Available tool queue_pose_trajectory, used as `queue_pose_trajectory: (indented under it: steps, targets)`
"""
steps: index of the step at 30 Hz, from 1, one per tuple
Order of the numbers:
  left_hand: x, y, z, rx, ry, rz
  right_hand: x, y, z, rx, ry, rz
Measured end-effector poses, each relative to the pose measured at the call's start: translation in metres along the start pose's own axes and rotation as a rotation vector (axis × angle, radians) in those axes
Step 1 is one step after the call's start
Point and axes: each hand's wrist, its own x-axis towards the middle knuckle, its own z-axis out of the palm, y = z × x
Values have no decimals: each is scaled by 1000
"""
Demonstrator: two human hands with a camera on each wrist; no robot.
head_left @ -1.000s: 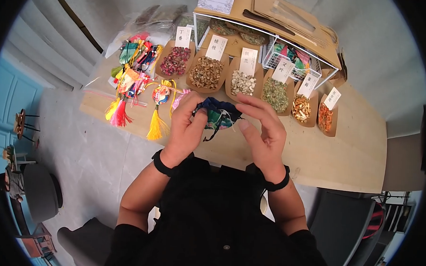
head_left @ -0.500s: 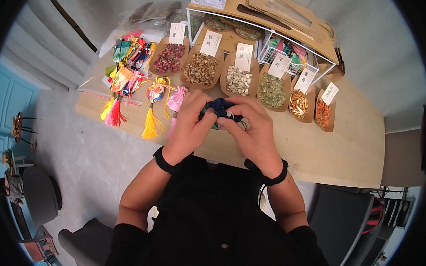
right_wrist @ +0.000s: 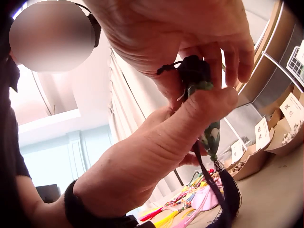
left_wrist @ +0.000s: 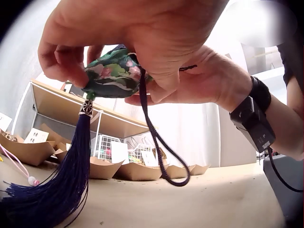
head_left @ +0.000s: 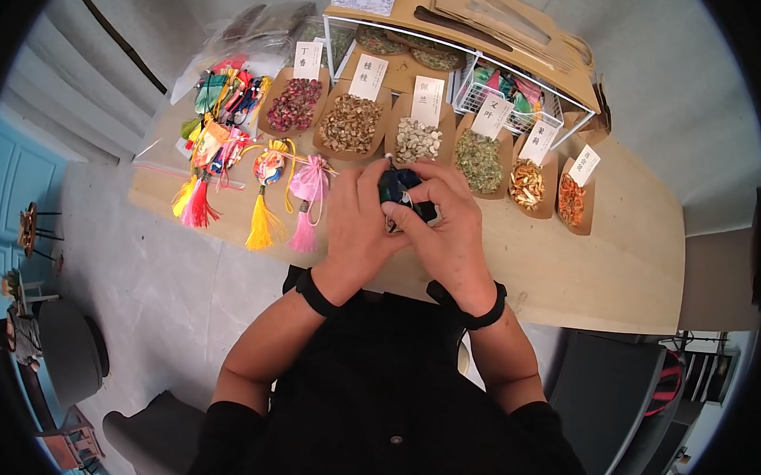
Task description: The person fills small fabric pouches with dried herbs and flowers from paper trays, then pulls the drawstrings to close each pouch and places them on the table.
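Observation:
Both hands hold a small dark blue and green patterned pouch [head_left: 400, 185] close in front of the body. The left hand [head_left: 358, 222] grips its left side; in the left wrist view the fingers of the left hand [left_wrist: 128, 35] bend round the pouch [left_wrist: 111, 76]. From the other side the right hand [head_left: 449, 228] pinches its gathered top, thumb against the cloth. A navy tassel [left_wrist: 78, 171] hangs from the pouch's tip, and a dark cord loop [left_wrist: 164, 164] dangles beside it. In the right wrist view, the left thumb crosses the pouch [right_wrist: 212, 137].
Several paper trays of dried herbs and flowers, such as rosebuds [head_left: 294, 105] and orange petals [head_left: 571, 200], stand with labels along the wooden table [head_left: 599, 281]. Tasselled pouches, including a pink one [head_left: 310, 182], lie at left. A white-framed shelf [head_left: 491, 40] with a wire basket stands behind.
The right hand, at first spread beside the pouch, has closed onto its top. The hands are nearer together, and the pouch's mouth has gone from wide to bunched. The head view has shifted slightly.

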Motion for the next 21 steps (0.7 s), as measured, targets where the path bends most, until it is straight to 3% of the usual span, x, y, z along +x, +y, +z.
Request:
queue_pose_trajectory:
  steps: [5,8,11,14,17,21]
  targets:
    - [6,-2,0,-12,18,40,-3,-1,-2,127,-66,116]
    - [7,-6,2,-5,34,39,-4,-9,-4,169,-116,108]
    - [9,-17,2,-15,74,79,-3,0,-7,90,-161,-28]
    - [12,-16,-5,-17,89,110,-4,4,-9,184,-171,44]
    - [10,-16,-6,8,89,116,-1,-9,-10,195,-119,127]
    - [8,-17,-6,66,78,92,0,-14,-6,61,-61,28]
